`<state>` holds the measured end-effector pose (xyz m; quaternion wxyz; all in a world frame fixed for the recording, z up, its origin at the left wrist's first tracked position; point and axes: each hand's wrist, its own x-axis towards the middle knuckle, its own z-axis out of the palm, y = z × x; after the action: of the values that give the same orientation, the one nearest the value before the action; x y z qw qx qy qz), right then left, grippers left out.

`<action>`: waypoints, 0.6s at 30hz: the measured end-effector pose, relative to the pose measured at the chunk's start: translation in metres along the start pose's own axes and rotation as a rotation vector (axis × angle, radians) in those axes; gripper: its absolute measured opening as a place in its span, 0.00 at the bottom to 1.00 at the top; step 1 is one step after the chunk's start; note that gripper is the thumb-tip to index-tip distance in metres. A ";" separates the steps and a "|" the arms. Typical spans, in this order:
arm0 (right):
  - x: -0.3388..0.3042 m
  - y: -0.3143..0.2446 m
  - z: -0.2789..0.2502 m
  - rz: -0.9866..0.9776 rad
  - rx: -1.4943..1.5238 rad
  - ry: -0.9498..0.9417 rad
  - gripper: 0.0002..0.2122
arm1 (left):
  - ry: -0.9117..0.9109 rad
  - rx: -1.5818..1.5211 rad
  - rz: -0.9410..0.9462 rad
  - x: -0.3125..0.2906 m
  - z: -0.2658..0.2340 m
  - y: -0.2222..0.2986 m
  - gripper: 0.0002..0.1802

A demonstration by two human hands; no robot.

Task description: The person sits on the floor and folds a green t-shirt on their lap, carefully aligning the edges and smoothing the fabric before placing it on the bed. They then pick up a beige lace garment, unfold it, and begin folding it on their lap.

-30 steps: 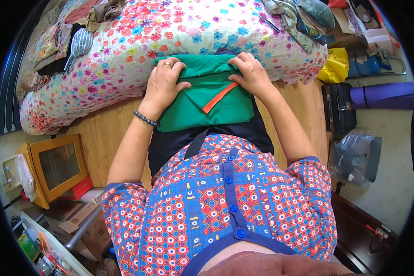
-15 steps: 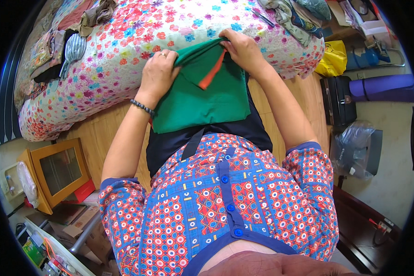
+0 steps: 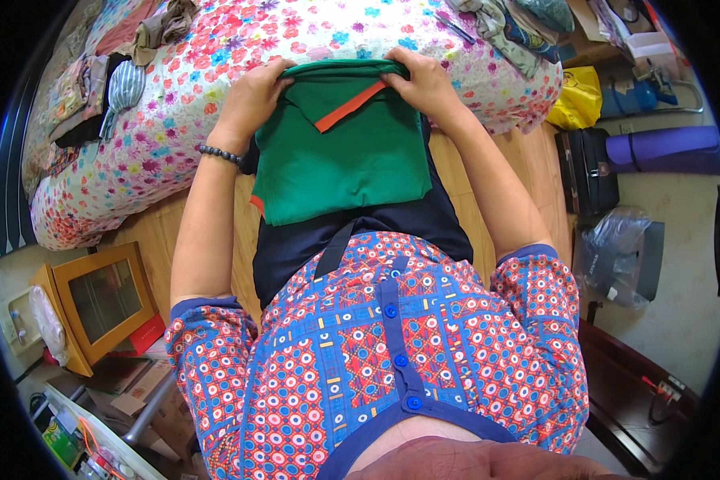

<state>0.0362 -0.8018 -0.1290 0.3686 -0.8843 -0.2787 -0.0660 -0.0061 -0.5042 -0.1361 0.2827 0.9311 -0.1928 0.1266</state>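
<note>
In the head view, the folded green cloth (image 3: pixel 344 164) is pinched at its far edge, near the corners, by the left grip (image 3: pixel 256 94) and right grip (image 3: pixel 426 84); below and between them, it is draped over dark trousers (image 3: pixel 446 232).

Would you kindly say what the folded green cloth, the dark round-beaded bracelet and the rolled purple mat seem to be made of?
Folded green cloth: soft, matt fabric, judging by its creases; fibre unclear.
Dark round-beaded bracelet: perhaps smooth stone, wood or plastic, from its even beads; too small to settle.
Rolled purple mat: probably matt foam, given its thick, plain roll.
</note>
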 end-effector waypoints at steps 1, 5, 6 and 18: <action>0.001 -0.001 0.000 0.027 0.039 0.001 0.11 | -0.007 -0.003 -0.036 -0.001 0.002 -0.001 0.12; 0.008 0.013 0.000 0.097 0.132 0.040 0.12 | 0.028 -0.113 -0.111 0.009 0.001 0.000 0.13; 0.010 0.016 -0.001 0.111 0.180 0.024 0.13 | 0.051 -0.163 -0.117 0.011 0.001 -0.002 0.13; -0.073 -0.052 -0.039 -0.372 -0.111 -0.001 0.12 | -0.100 0.077 0.184 -0.072 -0.044 0.082 0.25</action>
<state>-0.0500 -0.8311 -0.0929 0.3006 -0.8366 -0.4334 -0.1479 -0.1116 -0.5207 -0.0859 0.2239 0.9248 -0.2863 0.1127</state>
